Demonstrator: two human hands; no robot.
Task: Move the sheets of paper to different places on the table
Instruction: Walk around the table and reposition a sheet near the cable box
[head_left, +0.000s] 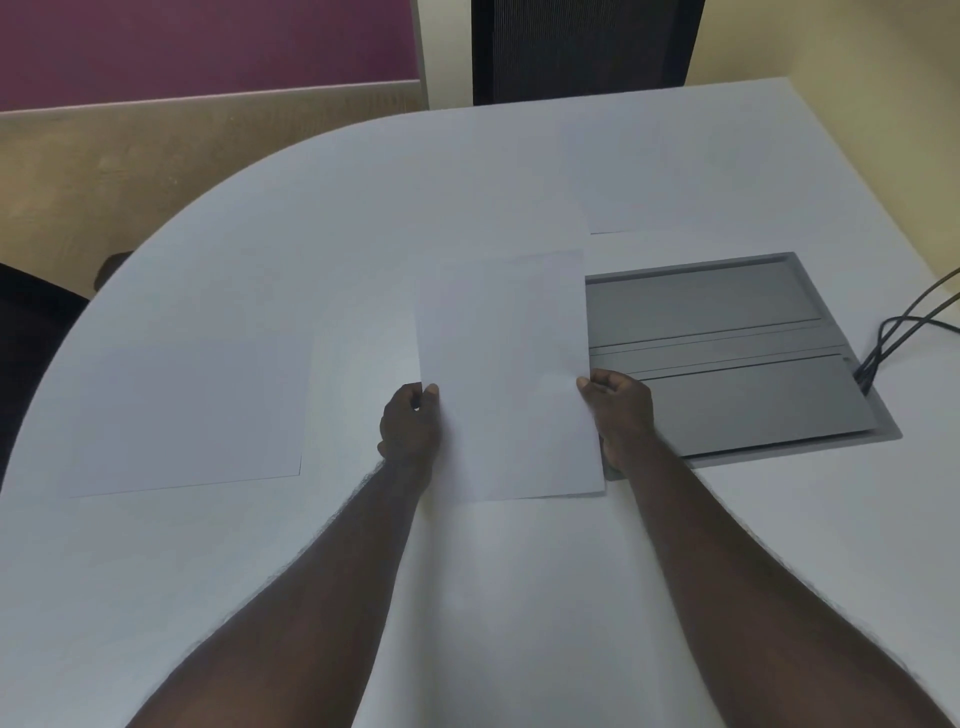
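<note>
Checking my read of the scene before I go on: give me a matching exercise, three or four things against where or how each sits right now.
Things:
1. held sheet
2. left sheet
3. grey cable hatch
4. black cables

States:
A. set into the table, lid shut
B. lying flat near the curved table edge
C. running into the hatch's right side
D. pinched at both side edges by left hand and right hand

Pairs: 1-D, 2-B, 3-A, 4-C

Both hands (410, 423) (621, 410) pinch one paper sheet (506, 374).
</note>
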